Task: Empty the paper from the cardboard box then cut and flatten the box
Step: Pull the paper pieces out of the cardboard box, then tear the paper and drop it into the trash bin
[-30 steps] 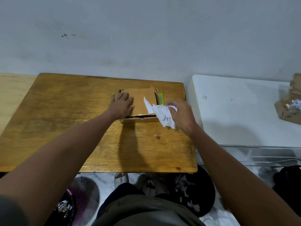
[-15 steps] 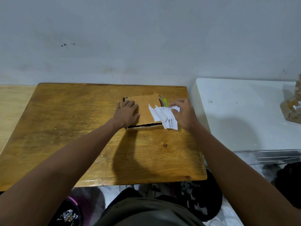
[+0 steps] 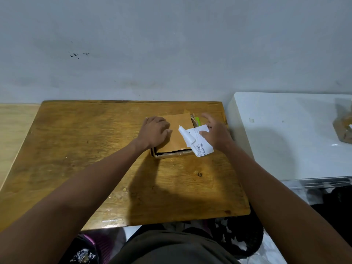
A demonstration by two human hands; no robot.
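A small flat cardboard box [image 3: 180,130] lies on the wooden table [image 3: 85,149], right of centre toward the back. My left hand [image 3: 155,130] lies palm down on its lid's left part, fingers curled over the far left edge, holding it. A crumpled white paper with a barcode [image 3: 199,144] rests on the box's near right corner. My right hand [image 3: 216,133] hovers at that paper with fingers spread, only the thumb touching its upper edge. Something green [image 3: 198,121] pokes out at the box's far right side.
A white table [image 3: 285,140] adjoins on the right, with another brown cardboard box [image 3: 343,128] at its far right edge. A grey wall stands right behind both tables. Dark bags and a pink item lie on the floor below the near edge.
My right hand has spread its fingers and loosened its pinch on the white paper, which now rests on the box corner. My left hand stays on the lid. The camera tilted downward.
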